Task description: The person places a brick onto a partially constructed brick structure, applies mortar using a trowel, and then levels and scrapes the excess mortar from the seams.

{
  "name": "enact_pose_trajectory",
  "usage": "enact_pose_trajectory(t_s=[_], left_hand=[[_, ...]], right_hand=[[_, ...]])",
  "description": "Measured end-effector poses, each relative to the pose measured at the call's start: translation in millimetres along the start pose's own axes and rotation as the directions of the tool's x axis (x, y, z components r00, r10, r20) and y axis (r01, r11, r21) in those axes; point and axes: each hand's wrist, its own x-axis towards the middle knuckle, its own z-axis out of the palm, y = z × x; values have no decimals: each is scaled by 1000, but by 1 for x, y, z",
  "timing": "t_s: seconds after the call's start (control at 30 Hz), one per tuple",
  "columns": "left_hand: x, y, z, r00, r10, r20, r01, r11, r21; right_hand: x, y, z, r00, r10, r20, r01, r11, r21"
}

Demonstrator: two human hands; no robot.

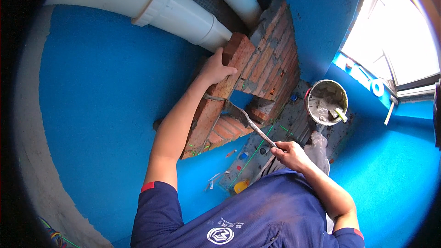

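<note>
My left hand (217,68) is closed on a red brick (239,55) at the top of the raised brickwork (275,46), just below the white pipes. My right hand (287,155) grips the long handle of a metal tool (260,131), perhaps a trowel or brick hammer, whose dark head (233,110) rests at the side of the bricks below my left hand, by a rectangular opening in the brickwork. The head's exact shape is hard to make out. Grey mortar shows in the joints between the bricks.
Thick white pipes (181,18) cross above. A bucket of grey mortar (324,105) stands at right, below a bright window (390,32) with small items on its sill. Blue walls (101,101) surround me. The grey floor below holds planks, a yellow object (241,186) and small bits.
</note>
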Motion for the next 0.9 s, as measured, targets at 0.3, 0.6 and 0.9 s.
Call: enact_pose_trajectory(t_s=[0.3, 0.6, 0.9], left_hand=[[-5, 13, 2, 995, -51, -82, 58, 995, 83], [-6, -5, 3, 998, -29, -57, 32, 998, 46], [-9, -7, 6, 999, -44, 1, 44, 999, 13]], right_hand=[[-50, -6, -41, 966, 80, 244, -177, 896, 407], [-77, 93, -66, 796, -64, -601, 72, 997, -11], [-7, 172, -92, 625, -183, -759, -128, 935, -330]])
